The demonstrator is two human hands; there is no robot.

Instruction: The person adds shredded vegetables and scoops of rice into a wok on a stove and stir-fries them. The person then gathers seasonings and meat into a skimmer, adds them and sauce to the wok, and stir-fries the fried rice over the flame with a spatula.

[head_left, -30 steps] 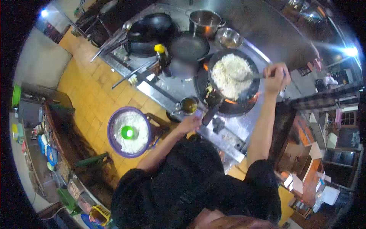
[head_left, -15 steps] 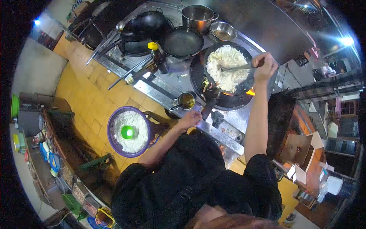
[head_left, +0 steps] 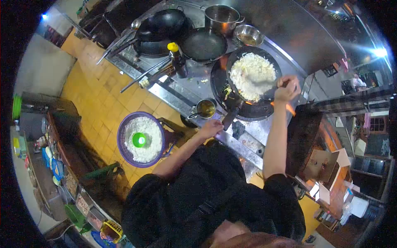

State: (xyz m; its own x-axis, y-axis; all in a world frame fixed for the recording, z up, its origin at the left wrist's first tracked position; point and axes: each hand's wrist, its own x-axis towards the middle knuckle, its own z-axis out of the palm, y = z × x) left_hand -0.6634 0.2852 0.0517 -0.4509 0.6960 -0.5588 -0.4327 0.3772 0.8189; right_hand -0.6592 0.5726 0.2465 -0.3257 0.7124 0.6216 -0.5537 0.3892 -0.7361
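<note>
My right hand is closed round the handle of a ladle, whose blurred head lies in the white rice. The rice fills much of a black wok over the burner, with orange flame at its lower right rim. My left hand has its fingers closed at the end of the wok's dark handle. Just above that hand stands a metal cup of yellowish oil with a spoon in it.
A purple basket of rice with a green cup stands at the left. On the stove are a dark bottle with a yellow cap, a flat pan, a steel pot, a metal bowl and another black wok.
My right hand has moved down slightly with the ladle, and the ladle's head has swept from the rice's left part towards the right. My left hand stays at the wok's handle.
</note>
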